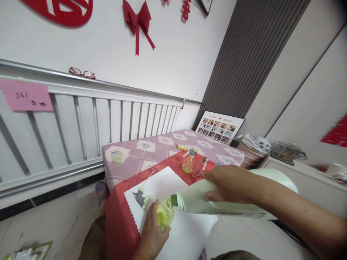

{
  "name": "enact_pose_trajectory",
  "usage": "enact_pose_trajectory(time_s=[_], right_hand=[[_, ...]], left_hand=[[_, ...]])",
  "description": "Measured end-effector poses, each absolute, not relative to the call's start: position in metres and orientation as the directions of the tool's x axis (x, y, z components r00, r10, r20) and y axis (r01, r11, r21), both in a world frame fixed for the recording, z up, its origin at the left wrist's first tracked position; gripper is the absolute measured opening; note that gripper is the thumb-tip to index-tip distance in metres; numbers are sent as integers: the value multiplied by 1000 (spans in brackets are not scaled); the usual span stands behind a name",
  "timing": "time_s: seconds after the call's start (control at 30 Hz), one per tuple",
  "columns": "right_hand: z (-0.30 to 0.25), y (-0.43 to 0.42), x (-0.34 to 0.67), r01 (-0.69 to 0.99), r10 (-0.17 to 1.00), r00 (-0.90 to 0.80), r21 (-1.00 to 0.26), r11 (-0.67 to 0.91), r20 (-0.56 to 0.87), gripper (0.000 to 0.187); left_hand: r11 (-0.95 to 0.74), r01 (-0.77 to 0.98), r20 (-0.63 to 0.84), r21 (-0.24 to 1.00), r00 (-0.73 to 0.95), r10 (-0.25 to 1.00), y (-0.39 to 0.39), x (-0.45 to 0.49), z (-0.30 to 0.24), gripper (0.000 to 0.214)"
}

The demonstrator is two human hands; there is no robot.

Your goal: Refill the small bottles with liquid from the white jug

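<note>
My left hand [154, 231] is wrapped round a small clear spray bottle [165, 215] with yellow-green liquid in it, its top off. In my right hand [230, 184] is a large pale green jug [195, 198], tipped almost level. The jug's dark green spout [174, 200] meets the mouth of the small bottle. A grey and green spray head [140, 198] with a thin tube lies on the white mat [179, 231], left of the bottle. Whether liquid is flowing I cannot tell.
Behind the mat, on red cloth [119, 206], stand a spray bottle with yellow liquid [188, 164] and a clear pinkish one [197, 175]. A yellow box [185, 148] and a green cap [117, 158] lie on the patterned tablecloth [146, 145]. A photo board [219, 126] leans at the back.
</note>
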State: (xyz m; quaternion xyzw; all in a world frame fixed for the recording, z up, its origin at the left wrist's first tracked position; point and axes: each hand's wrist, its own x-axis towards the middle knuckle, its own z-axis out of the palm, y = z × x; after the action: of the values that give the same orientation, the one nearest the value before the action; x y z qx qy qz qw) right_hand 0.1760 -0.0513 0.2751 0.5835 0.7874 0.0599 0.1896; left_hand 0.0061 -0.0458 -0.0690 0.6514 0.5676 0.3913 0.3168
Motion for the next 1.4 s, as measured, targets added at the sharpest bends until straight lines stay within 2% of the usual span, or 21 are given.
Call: enact_pose_trajectory(time_s=[0.83, 1.4], right_hand=[[280, -55, 168, 889, 941, -240, 335, 311, -238, 34], [279, -54, 167, 880, 939, -251, 348, 322, -236, 38]], left_hand=[[-140, 475, 124, 869, 66, 990, -45, 7, -70, 89], [-165, 482, 158, 860, 54, 986, -46, 6, -69, 89]])
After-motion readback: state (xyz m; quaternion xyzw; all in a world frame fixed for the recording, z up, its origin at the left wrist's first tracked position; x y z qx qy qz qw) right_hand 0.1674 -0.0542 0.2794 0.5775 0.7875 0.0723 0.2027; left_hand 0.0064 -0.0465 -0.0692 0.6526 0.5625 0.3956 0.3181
